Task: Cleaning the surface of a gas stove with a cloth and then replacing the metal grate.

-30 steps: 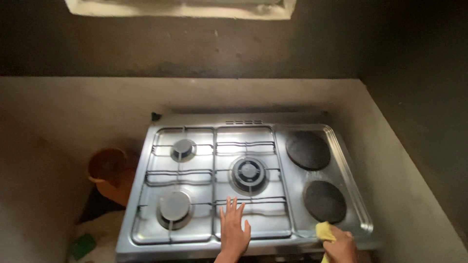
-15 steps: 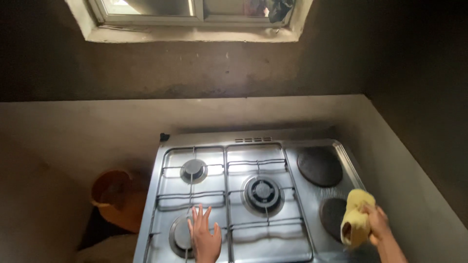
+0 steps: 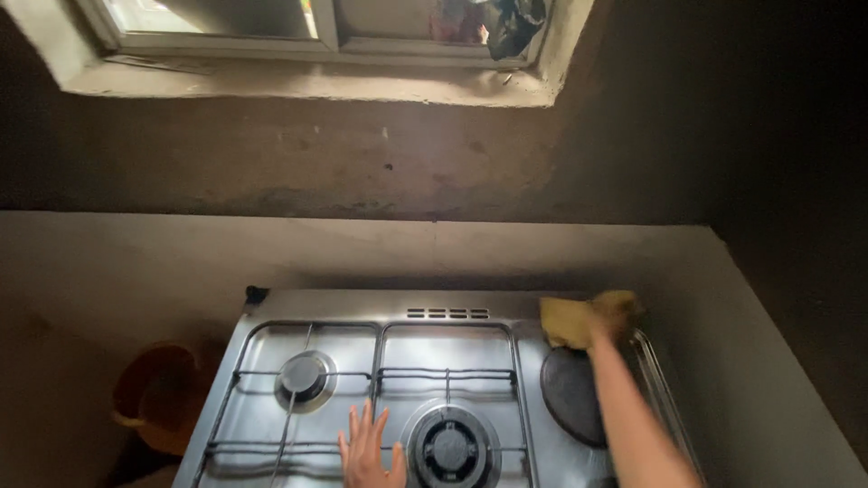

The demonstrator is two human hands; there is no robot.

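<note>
The right hand (image 3: 617, 312) is stretched to the far right corner of the steel stove top (image 3: 470, 348), its fingers closed over a yellow cloth (image 3: 568, 322) pressed against the back edge. The cloth sits just left of that hand and touches it. Just nearer than the hand lies a dark round hotplate (image 3: 571, 394). The left hand (image 3: 369, 449) lies flat and empty, fingers spread, between 2 gas burners: one (image 3: 305, 379) beyond it to the left, one (image 3: 449, 447) beside it on the right. An orange bucket (image 3: 158, 396) stands well to its left.
</note>
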